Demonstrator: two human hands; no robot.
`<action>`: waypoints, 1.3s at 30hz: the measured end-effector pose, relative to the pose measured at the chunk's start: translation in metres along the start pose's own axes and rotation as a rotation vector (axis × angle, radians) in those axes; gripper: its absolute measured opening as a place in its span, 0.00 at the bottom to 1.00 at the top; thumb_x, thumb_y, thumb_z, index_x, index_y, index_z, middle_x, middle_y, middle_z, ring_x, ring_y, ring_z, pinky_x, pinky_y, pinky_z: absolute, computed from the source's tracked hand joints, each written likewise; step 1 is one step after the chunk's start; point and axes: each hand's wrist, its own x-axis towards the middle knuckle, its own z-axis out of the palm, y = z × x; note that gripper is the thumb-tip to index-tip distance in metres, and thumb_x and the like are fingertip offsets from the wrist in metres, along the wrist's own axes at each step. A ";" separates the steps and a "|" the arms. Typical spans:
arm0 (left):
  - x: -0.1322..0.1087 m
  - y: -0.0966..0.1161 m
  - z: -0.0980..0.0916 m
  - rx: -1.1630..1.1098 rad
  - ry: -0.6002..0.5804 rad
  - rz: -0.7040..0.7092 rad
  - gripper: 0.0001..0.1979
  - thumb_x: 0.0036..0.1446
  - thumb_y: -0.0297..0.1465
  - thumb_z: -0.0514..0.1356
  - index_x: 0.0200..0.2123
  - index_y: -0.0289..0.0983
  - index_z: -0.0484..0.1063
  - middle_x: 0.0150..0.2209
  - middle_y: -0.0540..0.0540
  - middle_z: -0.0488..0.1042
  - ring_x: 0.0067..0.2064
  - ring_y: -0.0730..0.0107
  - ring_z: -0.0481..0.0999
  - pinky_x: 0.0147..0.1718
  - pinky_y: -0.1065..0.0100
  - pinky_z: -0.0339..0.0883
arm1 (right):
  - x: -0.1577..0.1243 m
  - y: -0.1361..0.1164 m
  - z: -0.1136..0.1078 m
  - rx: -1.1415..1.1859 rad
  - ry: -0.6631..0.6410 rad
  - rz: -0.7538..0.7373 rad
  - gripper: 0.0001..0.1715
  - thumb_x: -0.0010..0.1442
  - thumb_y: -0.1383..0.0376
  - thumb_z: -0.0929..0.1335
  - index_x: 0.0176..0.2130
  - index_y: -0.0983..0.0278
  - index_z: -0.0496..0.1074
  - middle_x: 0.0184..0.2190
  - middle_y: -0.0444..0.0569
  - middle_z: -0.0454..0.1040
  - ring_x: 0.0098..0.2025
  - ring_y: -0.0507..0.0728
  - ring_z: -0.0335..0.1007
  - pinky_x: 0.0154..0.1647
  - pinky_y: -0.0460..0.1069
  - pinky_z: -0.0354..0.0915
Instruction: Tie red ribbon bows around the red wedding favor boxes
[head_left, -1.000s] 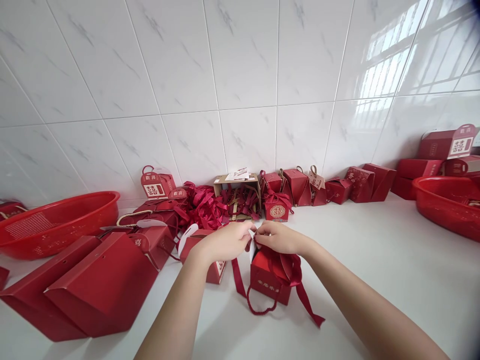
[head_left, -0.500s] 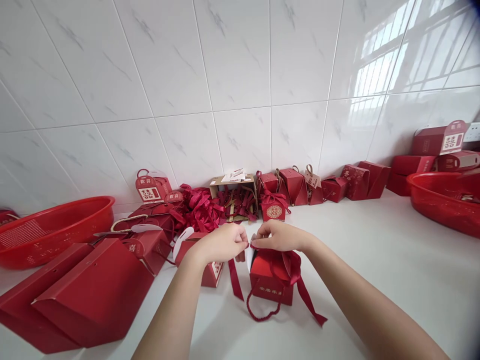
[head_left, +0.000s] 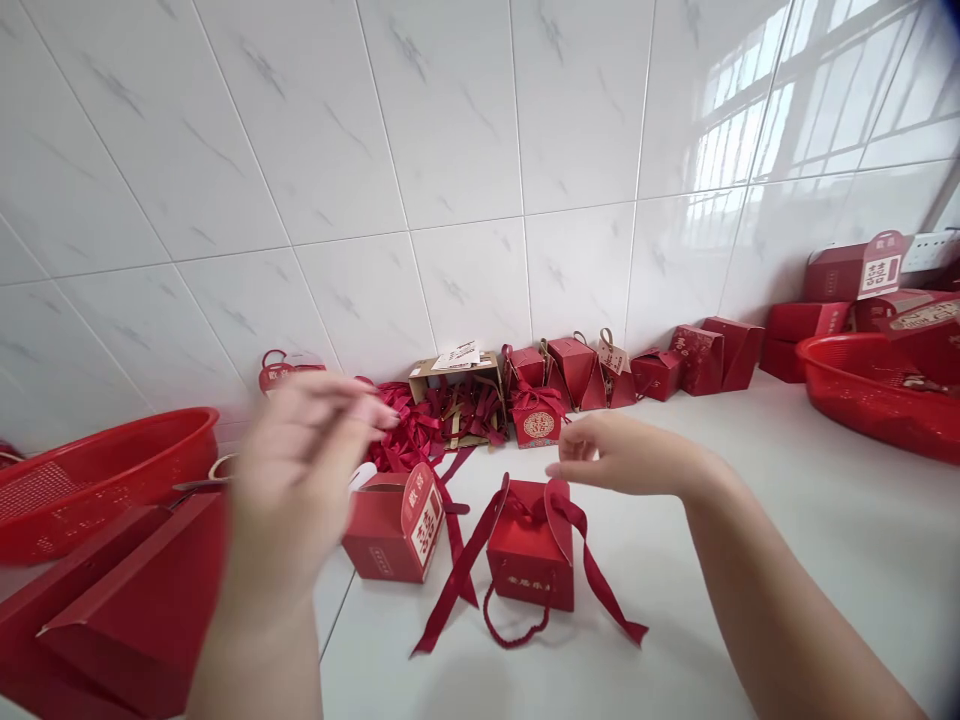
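A small red gift box (head_left: 529,560) stands in front of me, with a dark red ribbon (head_left: 459,580) through its two upright side flaps. The ribbon's ends trail to either side, and a twisted cord handle (head_left: 517,638) loops at the front. Just above and behind the right flap is my right hand (head_left: 626,455), fingers curled with thumb and fingertips close together; whatever may be between them is hidden. My left hand (head_left: 300,465) is raised over the left side, smeared by motion, its fingertips before the ribbon pile (head_left: 401,435). Another red box (head_left: 382,530) with white-panelled lettering sits left of the gift box.
Red plastic baskets (head_left: 199,440) (head_left: 840,400) stand at far left and right. Big red boxes (head_left: 142,620) lean in the left foreground. A cardboard box (head_left: 424,385) of ribbon strips and several small red boxes (head_left: 574,365) line the tiled wall.
My left hand has left the gift box, moving up and left. My right hand has shifted right. The ribbon's left end now hangs out past the left flap, and the view has turned slightly right.
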 end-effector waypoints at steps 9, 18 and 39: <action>-0.074 -0.067 0.082 0.131 -1.008 -0.372 0.13 0.55 0.43 0.58 0.37 0.40 0.64 0.39 0.47 0.71 0.41 0.63 0.72 0.41 0.64 0.65 | -0.004 0.063 0.068 0.443 -0.248 -0.027 0.18 0.54 0.51 0.71 0.30 0.62 0.68 0.34 0.46 0.73 0.36 0.55 0.67 0.36 0.49 0.61; -0.104 -0.056 0.044 0.002 -1.185 -0.568 0.23 0.56 0.51 0.55 0.24 0.38 0.58 0.25 0.54 0.57 0.29 0.72 0.57 0.29 0.70 0.51 | -0.045 0.101 0.088 1.086 -0.416 0.068 0.18 0.54 0.54 0.74 0.33 0.65 0.68 0.24 0.42 0.70 0.25 0.50 0.67 0.31 0.48 0.60; -0.121 -0.052 0.006 0.081 -0.758 -0.017 0.08 0.60 0.31 0.56 0.31 0.40 0.74 0.29 0.50 0.71 0.29 0.73 0.69 0.29 0.72 0.63 | -0.066 0.119 0.048 0.663 -0.400 -0.039 0.19 0.67 0.52 0.62 0.42 0.62 0.73 0.23 0.41 0.62 0.26 0.49 0.56 0.29 0.47 0.54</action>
